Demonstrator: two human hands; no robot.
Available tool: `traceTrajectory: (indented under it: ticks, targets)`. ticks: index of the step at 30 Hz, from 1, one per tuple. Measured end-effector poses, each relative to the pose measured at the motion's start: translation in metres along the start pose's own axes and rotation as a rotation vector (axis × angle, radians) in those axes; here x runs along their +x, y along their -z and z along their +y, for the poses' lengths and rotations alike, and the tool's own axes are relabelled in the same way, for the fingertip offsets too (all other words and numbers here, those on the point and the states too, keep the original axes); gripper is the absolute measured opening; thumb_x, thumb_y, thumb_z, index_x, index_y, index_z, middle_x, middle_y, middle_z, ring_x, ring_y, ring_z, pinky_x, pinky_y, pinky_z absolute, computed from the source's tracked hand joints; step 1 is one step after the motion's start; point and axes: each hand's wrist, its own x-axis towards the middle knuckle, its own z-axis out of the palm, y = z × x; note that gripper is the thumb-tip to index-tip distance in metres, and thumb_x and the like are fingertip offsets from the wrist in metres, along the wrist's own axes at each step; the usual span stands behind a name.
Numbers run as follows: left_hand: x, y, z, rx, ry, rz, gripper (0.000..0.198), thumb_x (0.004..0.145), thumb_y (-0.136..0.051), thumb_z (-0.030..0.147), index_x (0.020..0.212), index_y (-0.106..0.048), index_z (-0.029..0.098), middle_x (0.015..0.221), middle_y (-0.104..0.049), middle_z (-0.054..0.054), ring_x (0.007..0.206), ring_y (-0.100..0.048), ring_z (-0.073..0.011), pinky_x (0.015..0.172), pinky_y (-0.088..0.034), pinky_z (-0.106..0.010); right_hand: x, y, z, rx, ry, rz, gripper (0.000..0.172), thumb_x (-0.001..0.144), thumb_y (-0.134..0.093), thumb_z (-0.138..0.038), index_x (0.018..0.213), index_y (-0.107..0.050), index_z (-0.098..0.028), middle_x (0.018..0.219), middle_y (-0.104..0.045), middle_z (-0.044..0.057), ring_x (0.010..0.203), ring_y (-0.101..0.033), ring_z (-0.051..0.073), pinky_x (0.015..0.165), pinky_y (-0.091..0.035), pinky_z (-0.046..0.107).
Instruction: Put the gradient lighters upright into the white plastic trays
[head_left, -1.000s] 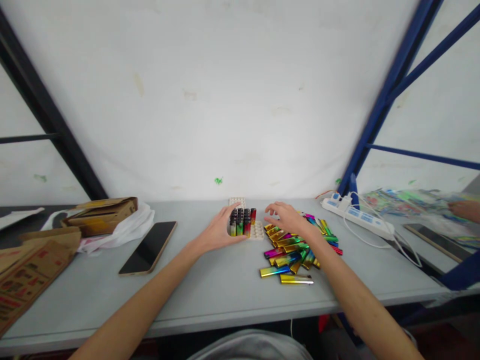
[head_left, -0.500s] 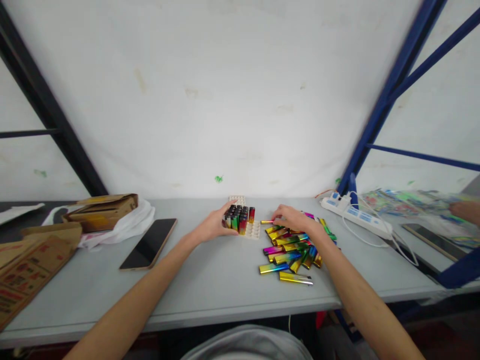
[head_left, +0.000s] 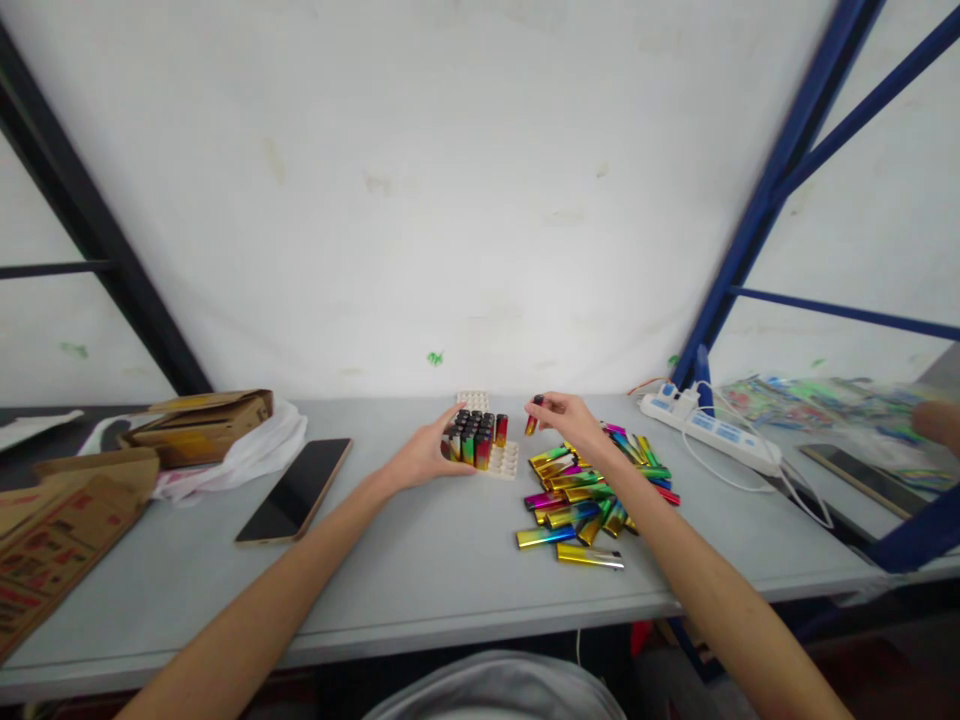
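Head cam: my R hand (head_left: 571, 416) pinches one black-topped lighter (head_left: 532, 418), slightly tilted, between the pitted cream tray (head_left: 505, 462) and the loose lighters (head_left: 575, 492); L hand (head_left: 424, 452) clasps the upright lighters (head_left: 472, 440), wide span. Prob. light, stiff, slick; best held by its sides nr the top. Flat grey tabletop (head_left: 420, 580), scuffed white wall (head_left: 480, 200) behind.

Readable text: none | cardboard box (head_left: 71, 560): red print, illegible | white power strip (head_left: 716, 436): blue markings, too small to read
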Motion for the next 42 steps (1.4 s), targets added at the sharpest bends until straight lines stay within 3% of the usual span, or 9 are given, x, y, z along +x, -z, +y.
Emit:
traceTrajectory:
  ticks: [3, 7, 10, 13, 18, 24, 31, 38, 42]
  targets:
    - [0.001, 0.000, -0.002, 0.009, -0.033, 0.019, 0.109, 0.061, -0.084, 0.052, 0.151, -0.034, 0.018, 0.141, -0.057, -0.013, 0.125, -0.056, -0.0327, 0.109, -0.043, -0.043, -0.001, -0.010, -0.002, 0.134, -0.003, 0.007, 0.047, 0.082, -0.062, -0.062, 0.070, -0.054, -0.017, 0.065, -0.053, -0.003, 0.063, -0.053, 0.012, 0.066, -0.049, 0.026]
    - [0.001, -0.001, -0.003, 0.014, -0.045, 0.038, 0.104, 0.059, -0.085, 0.052, 0.147, -0.041, 0.019, 0.138, -0.059, -0.011, 0.125, -0.057, -0.0331, 0.109, -0.043, -0.043, -0.005, -0.018, -0.008, 0.292, -0.021, -0.086, 0.044, 0.085, -0.057, -0.065, 0.085, -0.051, -0.021, 0.075, -0.059, -0.002, 0.062, -0.056, 0.011, 0.063, -0.050, 0.026]
    - [0.000, -0.001, -0.003, 0.010, -0.044, 0.027, 0.102, 0.060, -0.085, 0.052, 0.146, -0.041, 0.019, 0.138, -0.060, -0.010, 0.125, -0.056, -0.0330, 0.111, -0.042, -0.043, -0.008, -0.023, -0.011, 0.336, -0.021, -0.144, 0.040, 0.088, -0.055, -0.063, 0.095, -0.050, -0.024, 0.063, -0.050, -0.007, 0.048, -0.045, 0.009, 0.052, -0.044, 0.023]
    - [-0.001, -0.001, -0.002, -0.009, -0.043, 0.014, 0.100, 0.061, -0.084, 0.052, 0.146, -0.041, 0.020, 0.138, -0.060, -0.009, 0.125, -0.057, -0.0322, 0.110, -0.042, -0.041, -0.010, -0.027, -0.009, 0.249, -0.037, -0.107, 0.039, 0.088, -0.054, -0.062, 0.092, -0.051, -0.024, 0.056, -0.034, -0.010, 0.044, -0.029, 0.008, 0.043, -0.029, 0.020]
    - [-0.002, -0.001, 0.000, -0.020, -0.054, 0.009, 0.097, 0.063, -0.083, 0.052, 0.144, -0.041, 0.020, 0.138, -0.060, -0.008, 0.124, -0.058, -0.0300, 0.109, -0.043, -0.039, -0.011, -0.032, -0.004, -0.124, 0.065, 0.080, 0.050, 0.090, -0.050, -0.062, 0.063, -0.044, -0.020, 0.057, -0.038, -0.004, 0.055, -0.037, 0.011, 0.051, -0.029, 0.024]
    - [-0.002, -0.002, -0.002, 0.002, -0.054, 0.025, 0.096, 0.062, -0.083, 0.053, 0.143, -0.043, 0.020, 0.134, -0.063, -0.008, 0.120, -0.060, -0.0310, 0.106, -0.046, -0.042, -0.013, -0.039, -0.002, -0.270, 0.062, 0.167, 0.048, 0.090, -0.046, -0.053, 0.055, -0.040, -0.020, 0.054, -0.034, -0.004, 0.055, -0.036, 0.012, 0.055, -0.025, 0.026]
    - [-0.001, -0.001, -0.002, 0.009, -0.094, 0.022, 0.094, 0.063, -0.084, 0.052, 0.143, -0.044, 0.021, 0.137, -0.060, -0.007, 0.122, -0.059, -0.0297, 0.106, -0.045, -0.038, -0.015, -0.043, -0.007, -0.320, 0.135, 0.162, 0.038, 0.090, -0.044, -0.040, 0.058, -0.041, -0.020, 0.056, -0.037, -0.005, 0.057, -0.037, 0.012, 0.057, -0.025, 0.026]
    - [-0.001, -0.002, -0.004, 0.009, -0.069, 0.009, 0.094, 0.064, -0.083, 0.053, 0.142, -0.043, 0.021, 0.136, -0.061, -0.007, 0.121, -0.059, -0.0294, 0.106, -0.045, -0.040, -0.015, -0.040, -0.008, -0.359, 0.159, 0.154, 0.049, 0.092, -0.045, -0.053, 0.058, -0.038, -0.020, 0.056, -0.034, -0.005, 0.057, -0.033, 0.011, 0.056, -0.022, 0.026]
    - [-0.001, -0.003, -0.004, 0.009, -0.081, 0.014, 0.092, 0.064, -0.083, 0.053, 0.141, -0.044, 0.022, 0.137, -0.061, -0.007, 0.121, -0.059, -0.0294, 0.106, -0.046, -0.040, -0.015, -0.040, -0.006, -0.381, 0.156, 0.137, 0.045, 0.092, -0.045, -0.049, 0.058, -0.039, -0.020, 0.055, -0.036, -0.005, 0.057, -0.034, 0.011, 0.056, -0.023, 0.026]
